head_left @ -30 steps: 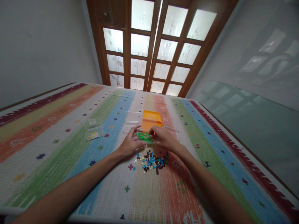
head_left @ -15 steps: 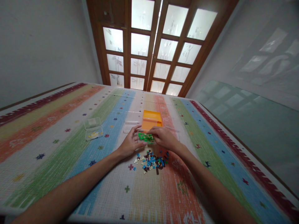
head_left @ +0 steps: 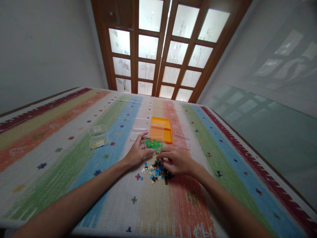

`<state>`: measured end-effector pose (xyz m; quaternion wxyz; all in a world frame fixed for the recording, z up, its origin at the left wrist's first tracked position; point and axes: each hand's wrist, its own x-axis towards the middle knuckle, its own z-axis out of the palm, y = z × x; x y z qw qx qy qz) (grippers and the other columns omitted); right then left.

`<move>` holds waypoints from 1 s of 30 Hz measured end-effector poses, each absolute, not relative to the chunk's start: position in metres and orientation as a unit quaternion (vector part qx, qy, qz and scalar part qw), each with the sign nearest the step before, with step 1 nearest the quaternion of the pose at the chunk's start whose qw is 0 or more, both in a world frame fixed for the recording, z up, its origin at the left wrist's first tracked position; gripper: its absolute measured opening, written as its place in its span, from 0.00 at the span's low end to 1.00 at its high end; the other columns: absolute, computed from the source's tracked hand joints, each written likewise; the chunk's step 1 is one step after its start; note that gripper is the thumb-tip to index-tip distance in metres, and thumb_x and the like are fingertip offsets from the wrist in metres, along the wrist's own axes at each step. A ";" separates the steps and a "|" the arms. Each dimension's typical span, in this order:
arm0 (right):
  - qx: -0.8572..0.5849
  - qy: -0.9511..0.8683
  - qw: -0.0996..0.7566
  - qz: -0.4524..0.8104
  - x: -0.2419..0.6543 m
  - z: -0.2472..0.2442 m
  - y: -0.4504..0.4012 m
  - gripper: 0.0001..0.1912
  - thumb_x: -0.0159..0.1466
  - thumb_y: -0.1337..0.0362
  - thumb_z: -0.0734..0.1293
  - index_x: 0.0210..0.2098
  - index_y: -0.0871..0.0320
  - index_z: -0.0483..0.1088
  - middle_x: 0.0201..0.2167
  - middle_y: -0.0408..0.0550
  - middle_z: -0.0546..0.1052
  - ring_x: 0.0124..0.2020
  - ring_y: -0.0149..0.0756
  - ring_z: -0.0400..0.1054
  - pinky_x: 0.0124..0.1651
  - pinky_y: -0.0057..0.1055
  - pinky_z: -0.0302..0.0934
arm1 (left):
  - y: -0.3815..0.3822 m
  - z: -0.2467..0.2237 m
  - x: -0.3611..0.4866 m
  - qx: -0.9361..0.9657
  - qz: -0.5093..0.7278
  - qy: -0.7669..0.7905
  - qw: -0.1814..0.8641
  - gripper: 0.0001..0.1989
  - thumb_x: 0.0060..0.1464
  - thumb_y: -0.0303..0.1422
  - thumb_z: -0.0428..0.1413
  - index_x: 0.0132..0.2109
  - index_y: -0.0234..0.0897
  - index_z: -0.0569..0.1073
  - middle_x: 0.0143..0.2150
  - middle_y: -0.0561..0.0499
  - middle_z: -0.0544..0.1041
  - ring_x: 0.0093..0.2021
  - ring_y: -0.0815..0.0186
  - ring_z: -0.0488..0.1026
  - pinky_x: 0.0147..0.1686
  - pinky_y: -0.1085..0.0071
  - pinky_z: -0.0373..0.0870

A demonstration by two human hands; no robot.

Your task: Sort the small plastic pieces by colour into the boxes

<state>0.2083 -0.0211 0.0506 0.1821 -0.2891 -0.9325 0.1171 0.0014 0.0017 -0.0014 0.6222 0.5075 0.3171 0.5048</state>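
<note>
My left hand is closed around the left side of a small clear plastic box, with the thumb at its near edge. Inside that box lie several green toy bricks. My right hand is over the pile of small loose toy bricks, which are blue, brown, black and cream. Its fingers are curled together at the pile's far edge. Whatever lies between those fingertips is too small and hidden to make out, and the hand covers part of the pile.
An orange tray with compartments sits beyond the box, beside a clear lidded case. Another clear piece lies to the right. Further left stands an open clear box holding yellow and white pieces. A striped tablecloth covers the table.
My right hand has moved from above the green bricks toward me, down to the loose pile. My left hand stays on the clear box.
</note>
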 end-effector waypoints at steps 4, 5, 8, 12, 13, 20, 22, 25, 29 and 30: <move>-0.310 -0.942 0.082 0.096 0.203 0.044 -0.021 0.09 0.63 0.72 0.62 0.34 0.59 0.74 0.30 0.47 0.77 0.28 0.31 0.65 0.32 0.28 0.51 | 0.003 -0.003 0.001 0.513 0.509 0.314 0.616 0.39 0.43 0.27 0.68 0.60 0.44 0.61 0.58 0.42 0.67 0.52 0.56 0.76 0.54 0.53 0.73; -0.316 -0.941 0.074 0.093 0.202 0.041 -0.020 0.09 0.64 0.72 0.62 0.33 0.59 0.74 0.30 0.47 0.77 0.28 0.31 0.65 0.31 0.28 0.50 | 0.003 -0.003 0.001 0.512 0.509 0.314 0.616 0.39 0.43 0.27 0.69 0.60 0.44 0.61 0.58 0.42 0.67 0.52 0.56 0.76 0.54 0.52 0.72; -0.326 -0.939 0.059 0.093 0.200 0.032 -0.016 0.10 0.65 0.72 0.62 0.31 0.59 0.74 0.28 0.46 0.77 0.27 0.30 0.65 0.31 0.28 0.48 | 0.003 -0.003 0.001 0.507 0.507 0.319 0.620 0.39 0.42 0.27 0.69 0.60 0.44 0.61 0.57 0.43 0.68 0.51 0.56 0.76 0.54 0.51 0.72; -0.343 -0.933 0.050 0.099 0.197 0.027 -0.013 0.09 0.65 0.72 0.63 0.31 0.59 0.74 0.28 0.47 0.77 0.27 0.31 0.65 0.30 0.28 0.48 | 0.002 0.000 0.001 0.502 0.505 0.323 0.624 0.39 0.42 0.26 0.68 0.59 0.44 0.61 0.56 0.44 0.68 0.50 0.57 0.77 0.54 0.52 0.72; -0.351 -0.929 0.052 0.103 0.197 0.027 -0.013 0.08 0.65 0.72 0.63 0.32 0.59 0.74 0.28 0.47 0.77 0.27 0.31 0.65 0.30 0.28 0.48 | 0.002 0.000 0.002 0.503 0.504 0.322 0.623 0.39 0.41 0.26 0.69 0.59 0.44 0.61 0.57 0.44 0.68 0.50 0.57 0.77 0.54 0.53 0.72; -0.378 -0.900 0.120 0.182 0.200 0.044 -0.013 0.04 0.63 0.70 0.65 0.37 0.60 0.72 0.25 0.42 0.73 0.25 0.29 0.62 0.31 0.26 0.50 | 0.003 -0.002 0.001 0.514 0.505 0.314 0.618 0.39 0.42 0.27 0.69 0.60 0.44 0.62 0.59 0.41 0.66 0.50 0.57 0.76 0.53 0.53 0.73; -0.404 -0.880 0.156 0.195 0.205 0.049 -0.009 0.04 0.64 0.68 0.64 0.37 0.59 0.72 0.22 0.40 0.71 0.23 0.28 0.61 0.30 0.25 0.49 | 0.003 -0.002 0.000 0.516 0.502 0.312 0.620 0.40 0.42 0.26 0.69 0.60 0.45 0.62 0.59 0.41 0.66 0.49 0.57 0.76 0.52 0.53 0.73; -0.455 -0.849 0.201 0.176 0.213 0.052 0.001 0.06 0.65 0.66 0.64 0.38 0.60 0.72 0.21 0.39 0.69 0.23 0.29 0.60 0.30 0.26 0.48 | 0.002 -0.001 0.000 0.517 0.499 0.313 0.621 0.39 0.42 0.26 0.69 0.60 0.45 0.63 0.59 0.41 0.65 0.49 0.57 0.76 0.52 0.52 0.73; -0.486 -0.837 0.214 0.133 0.220 0.045 0.013 0.06 0.65 0.67 0.64 0.38 0.61 0.73 0.22 0.41 0.71 0.24 0.29 0.62 0.31 0.26 0.49 | 0.000 0.002 0.000 0.514 0.494 0.311 0.629 0.38 0.42 0.25 0.68 0.60 0.45 0.64 0.59 0.42 0.65 0.50 0.56 0.75 0.52 0.53 0.73; -0.490 -0.836 0.211 0.126 0.220 0.043 0.015 0.07 0.65 0.67 0.64 0.38 0.61 0.73 0.22 0.41 0.71 0.24 0.29 0.62 0.31 0.26 0.49 | 0.000 0.003 0.000 0.514 0.492 0.309 0.631 0.38 0.42 0.25 0.68 0.60 0.45 0.63 0.60 0.41 0.65 0.50 0.56 0.75 0.52 0.53 0.73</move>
